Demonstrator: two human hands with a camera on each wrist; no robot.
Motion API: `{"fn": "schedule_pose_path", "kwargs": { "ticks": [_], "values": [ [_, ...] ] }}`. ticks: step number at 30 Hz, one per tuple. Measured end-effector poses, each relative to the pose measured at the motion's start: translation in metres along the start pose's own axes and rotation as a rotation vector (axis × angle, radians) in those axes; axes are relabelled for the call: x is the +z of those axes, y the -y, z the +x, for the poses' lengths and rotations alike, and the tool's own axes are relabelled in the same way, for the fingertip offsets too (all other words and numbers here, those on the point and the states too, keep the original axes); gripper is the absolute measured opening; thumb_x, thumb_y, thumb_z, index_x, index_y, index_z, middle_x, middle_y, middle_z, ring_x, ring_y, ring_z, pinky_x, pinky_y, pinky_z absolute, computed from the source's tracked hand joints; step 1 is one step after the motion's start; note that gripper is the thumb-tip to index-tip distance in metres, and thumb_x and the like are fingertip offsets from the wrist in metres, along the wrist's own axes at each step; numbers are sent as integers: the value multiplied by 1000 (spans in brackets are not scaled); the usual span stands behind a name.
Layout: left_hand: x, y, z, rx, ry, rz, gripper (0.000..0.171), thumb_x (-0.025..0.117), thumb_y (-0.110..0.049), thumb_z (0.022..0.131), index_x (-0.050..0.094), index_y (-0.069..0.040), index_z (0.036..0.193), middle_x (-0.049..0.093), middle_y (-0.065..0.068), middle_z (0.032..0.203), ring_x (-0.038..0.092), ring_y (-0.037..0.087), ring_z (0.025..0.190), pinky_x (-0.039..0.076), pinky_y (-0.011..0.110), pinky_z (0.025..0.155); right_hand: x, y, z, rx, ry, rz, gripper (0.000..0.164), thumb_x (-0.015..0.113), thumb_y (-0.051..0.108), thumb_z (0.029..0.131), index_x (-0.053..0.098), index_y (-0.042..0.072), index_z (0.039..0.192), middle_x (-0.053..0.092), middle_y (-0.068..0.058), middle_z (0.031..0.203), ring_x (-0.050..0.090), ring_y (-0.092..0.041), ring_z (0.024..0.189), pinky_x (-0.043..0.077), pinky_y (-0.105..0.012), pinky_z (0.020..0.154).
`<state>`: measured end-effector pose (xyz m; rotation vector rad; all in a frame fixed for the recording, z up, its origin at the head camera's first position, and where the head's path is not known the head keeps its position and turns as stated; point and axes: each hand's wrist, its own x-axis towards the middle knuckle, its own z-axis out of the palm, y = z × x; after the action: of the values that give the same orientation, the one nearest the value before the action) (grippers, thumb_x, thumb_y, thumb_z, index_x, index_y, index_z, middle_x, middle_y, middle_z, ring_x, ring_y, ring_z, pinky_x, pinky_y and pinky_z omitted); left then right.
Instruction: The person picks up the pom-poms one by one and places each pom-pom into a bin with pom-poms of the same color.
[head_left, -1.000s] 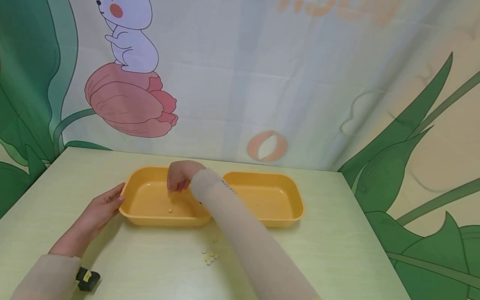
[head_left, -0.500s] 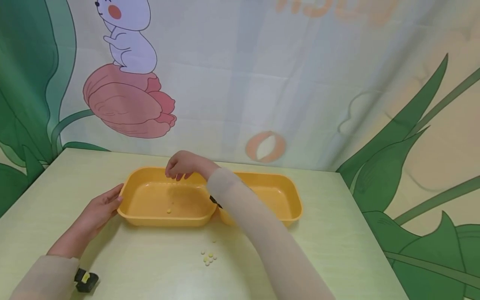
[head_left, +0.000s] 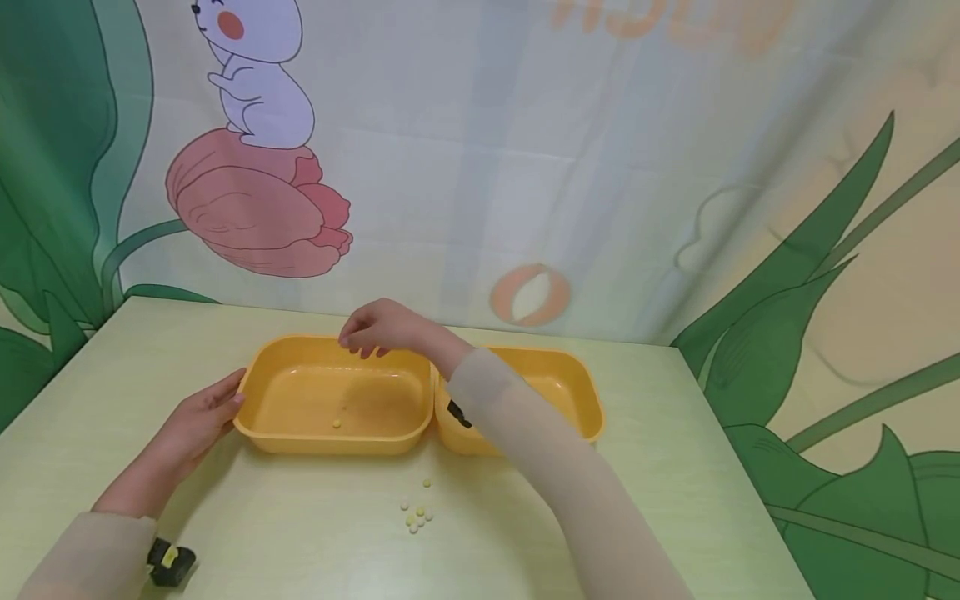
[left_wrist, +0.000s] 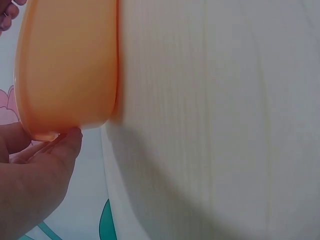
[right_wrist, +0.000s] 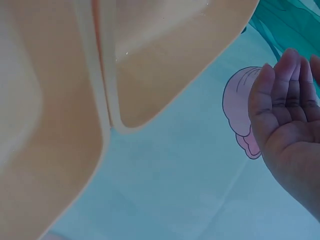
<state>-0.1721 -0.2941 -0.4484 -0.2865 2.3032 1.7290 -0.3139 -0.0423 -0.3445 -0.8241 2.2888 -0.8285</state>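
Observation:
Two yellow plastic trays stand side by side on the table. My left hand [head_left: 198, 414] grips the outer end of the left tray [head_left: 333, 446], thumb at the rim and fingers against the outside wall, as the left wrist view also shows. One small yellow tablet-like piece [head_left: 337, 424] lies inside that tray near its front. Above its back rim hovers my right hand [head_left: 384, 327]; in the right wrist view its fingers are loosely bent, with nothing seen in the palm. My right forearm partly hides the right tray [head_left: 592, 400].
Several small round white and yellow pieces [head_left: 420, 512] lie loose on the table [head_left: 300, 533] in front of the trays. A black wrist device [head_left: 171, 564] sits by my left sleeve. Behind the table hangs a printed curtain [head_left: 420, 183].
My right hand has risen out of the left tray, then drifted slightly to the right, its fingers loosening. My left hand has stayed at the left tray's end.

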Motion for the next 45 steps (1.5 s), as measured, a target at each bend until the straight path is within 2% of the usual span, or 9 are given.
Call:
{"fn": "schedule_pose_path", "kwargs": {
  "ticks": [4, 13, 19, 22, 25, 31, 34, 39, 45],
  "values": [
    [-1, 0, 0, -2, 1, 3, 61, 27, -26, 114, -4, -4, 162, -1, 25, 169, 11, 47, 157, 23, 58, 125, -2, -1, -13, -25, -7, 30, 26, 60, 20, 104, 70, 4, 122, 73, -17, 118, 66, -13, 89, 57, -18, 74],
    [-2, 2, 1, -4, 0, 7, 61, 27, -25, 114, -5, -4, 162, -2, 26, 169, 11, 48, 156, 23, 59, 125, -3, -8, -39, -76, -21, 77, 27, 58, 16, 104, 69, 1, 123, 73, -18, 115, 68, -16, 91, 62, -29, 86],
    [0, 1, 1, 0, 3, 10, 61, 27, -25, 114, -4, -3, 162, -1, 27, 169, 11, 48, 156, 24, 59, 125, 0, -20, -60, -96, -41, 146, 23, 60, 17, 103, 70, 3, 118, 73, -14, 109, 70, -25, 97, 59, -19, 77],
    [0, 0, 0, 1, 2, 15, 61, 27, -25, 114, -5, -3, 162, -2, 27, 169, 10, 48, 156, 23, 59, 125, 2, -27, -71, -107, -63, 165, 22, 62, 18, 102, 70, 4, 117, 72, -13, 107, 70, -35, 103, 58, -18, 77],
    [0, -1, -1, -2, 1, 16, 61, 26, -25, 114, -5, -3, 162, -2, 27, 169, 10, 48, 156, 23, 59, 125, 4, -34, -83, -114, -86, 176, 22, 63, 19, 102, 71, 5, 117, 73, -14, 111, 70, -36, 103, 59, -20, 79],
    [0, 0, -1, -2, -6, 21, 61, 28, -26, 114, -3, -4, 162, 0, 26, 169, 12, 48, 156, 25, 59, 124, 13, -44, -105, -96, -119, 197, 20, 65, 20, 101, 71, 9, 115, 73, -9, 108, 68, -12, 87, 63, -39, 90],
    [0, 0, 0, 1, -8, 23, 62, 28, -27, 114, -3, -4, 162, 1, 26, 169, 12, 48, 156, 25, 59, 124, 18, -48, -113, -101, -129, 210, 19, 65, 18, 100, 72, 7, 115, 72, -8, 101, 65, -9, 82, 62, -48, 93],
    [0, 1, 0, -2, -6, 21, 62, 28, -27, 114, -4, -4, 162, 0, 26, 169, 12, 48, 156, 25, 59, 124, 27, -57, -123, -124, -143, 223, 20, 66, 15, 99, 72, 4, 114, 72, -8, 95, 65, -9, 79, 63, -44, 89],
    [1, 1, 1, -16, -9, 18, 62, 28, -28, 114, -4, -6, 162, 0, 25, 170, 12, 47, 157, 25, 59, 125, 40, -69, -133, -119, -160, 225, 20, 66, 15, 99, 72, 2, 113, 71, -21, 103, 59, -7, 78, 54, -22, 73]
  ]
}}
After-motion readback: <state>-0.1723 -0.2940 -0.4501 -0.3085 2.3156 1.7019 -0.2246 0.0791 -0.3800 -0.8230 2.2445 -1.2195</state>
